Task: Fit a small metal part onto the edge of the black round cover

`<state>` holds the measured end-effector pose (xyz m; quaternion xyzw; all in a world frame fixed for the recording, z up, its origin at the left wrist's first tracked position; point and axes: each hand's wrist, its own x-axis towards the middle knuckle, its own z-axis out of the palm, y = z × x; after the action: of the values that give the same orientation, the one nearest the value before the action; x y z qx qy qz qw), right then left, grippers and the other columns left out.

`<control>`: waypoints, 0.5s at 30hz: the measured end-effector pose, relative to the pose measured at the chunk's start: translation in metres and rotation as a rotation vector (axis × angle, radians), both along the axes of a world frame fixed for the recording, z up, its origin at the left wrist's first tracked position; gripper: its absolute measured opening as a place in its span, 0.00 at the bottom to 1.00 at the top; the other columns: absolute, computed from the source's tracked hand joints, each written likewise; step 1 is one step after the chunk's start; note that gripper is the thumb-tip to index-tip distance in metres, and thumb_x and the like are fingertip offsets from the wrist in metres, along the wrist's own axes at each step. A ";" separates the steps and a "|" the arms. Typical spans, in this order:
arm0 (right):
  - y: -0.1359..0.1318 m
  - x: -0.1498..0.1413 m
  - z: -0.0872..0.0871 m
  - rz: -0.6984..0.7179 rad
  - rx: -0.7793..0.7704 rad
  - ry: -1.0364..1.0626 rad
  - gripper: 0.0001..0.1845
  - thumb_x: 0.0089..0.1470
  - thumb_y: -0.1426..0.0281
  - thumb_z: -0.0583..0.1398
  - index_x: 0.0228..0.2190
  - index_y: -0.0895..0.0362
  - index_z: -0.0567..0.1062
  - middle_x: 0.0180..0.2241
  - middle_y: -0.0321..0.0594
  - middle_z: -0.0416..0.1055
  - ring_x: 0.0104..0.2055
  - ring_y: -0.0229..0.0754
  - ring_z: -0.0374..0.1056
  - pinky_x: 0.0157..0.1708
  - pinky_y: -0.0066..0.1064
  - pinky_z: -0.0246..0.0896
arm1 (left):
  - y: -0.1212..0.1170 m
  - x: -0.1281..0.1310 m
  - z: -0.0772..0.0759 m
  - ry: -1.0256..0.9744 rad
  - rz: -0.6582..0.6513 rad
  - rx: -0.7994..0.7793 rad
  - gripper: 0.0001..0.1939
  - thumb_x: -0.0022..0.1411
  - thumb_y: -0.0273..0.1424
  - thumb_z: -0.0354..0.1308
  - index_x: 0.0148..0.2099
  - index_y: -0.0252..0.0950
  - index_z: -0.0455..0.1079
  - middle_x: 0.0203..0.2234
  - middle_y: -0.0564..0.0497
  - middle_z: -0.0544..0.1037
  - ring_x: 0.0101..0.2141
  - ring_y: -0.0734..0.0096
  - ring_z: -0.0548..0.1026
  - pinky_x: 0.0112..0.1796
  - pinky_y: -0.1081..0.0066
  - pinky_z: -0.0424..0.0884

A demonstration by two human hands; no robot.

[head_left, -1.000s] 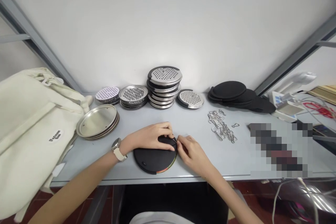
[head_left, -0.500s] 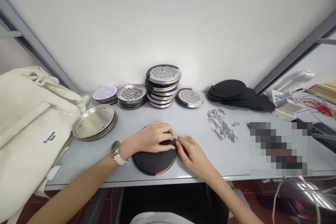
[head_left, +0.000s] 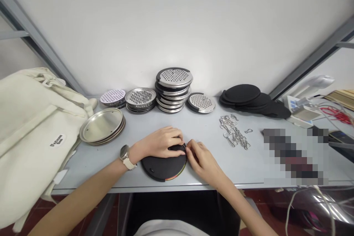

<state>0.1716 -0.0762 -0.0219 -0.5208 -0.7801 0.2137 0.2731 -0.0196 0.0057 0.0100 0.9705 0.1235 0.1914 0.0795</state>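
Note:
A round black disc [head_left: 163, 167] lies on the table near its front edge. Along its lower right rim runs a thin coloured strip, and a small slot shows at its lower left. My left hand [head_left: 166, 143] rests over the disc's upper part, fingers curled and thumb pressed on it at the right edge. Close beside it, my right hand [head_left: 200, 156] pinches at that same edge. A thin, shiny bit shows between the fingertips, too small and covered to name. To the right lie several loose metal snap hooks [head_left: 235, 134].
Along the wall stand stacked round graters [head_left: 174, 77], flatter grater discs [head_left: 140, 97] and a single grater [head_left: 201, 102]. Black discs [head_left: 241, 94] overlap at the back right. Metal plates [head_left: 102, 127] lie at left beside a cream bag [head_left: 30, 132]. Cables and a power strip [head_left: 300, 112] sit far right.
The view has shifted slightly. Both hands stay at the disc's right edge, with only small movements of the right fingertips.

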 end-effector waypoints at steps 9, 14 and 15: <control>0.000 0.001 -0.001 -0.007 -0.007 -0.006 0.09 0.65 0.69 0.45 0.31 0.53 0.59 0.29 0.36 0.67 0.32 0.42 0.62 0.37 0.35 0.58 | -0.002 0.000 0.001 0.010 0.020 0.015 0.13 0.65 0.38 0.52 0.42 0.33 0.70 0.37 0.44 0.73 0.39 0.65 0.71 0.45 0.64 0.66; 0.000 0.000 0.000 -0.011 0.022 -0.012 0.10 0.65 0.70 0.46 0.30 0.53 0.59 0.28 0.36 0.68 0.31 0.42 0.63 0.35 0.35 0.59 | -0.002 0.000 0.000 0.001 0.030 -0.004 0.14 0.64 0.39 0.53 0.43 0.33 0.70 0.37 0.44 0.73 0.38 0.64 0.71 0.44 0.64 0.66; 0.000 0.000 0.000 -0.016 0.024 -0.013 0.10 0.65 0.70 0.46 0.30 0.53 0.60 0.27 0.36 0.68 0.31 0.42 0.63 0.35 0.35 0.59 | -0.002 0.000 0.000 0.000 0.032 -0.010 0.14 0.64 0.39 0.53 0.43 0.33 0.70 0.37 0.44 0.73 0.38 0.64 0.71 0.44 0.64 0.66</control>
<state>0.1720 -0.0758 -0.0218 -0.5252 -0.7800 0.1988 0.2762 -0.0195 0.0040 0.0103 0.9680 0.1399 0.1919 0.0812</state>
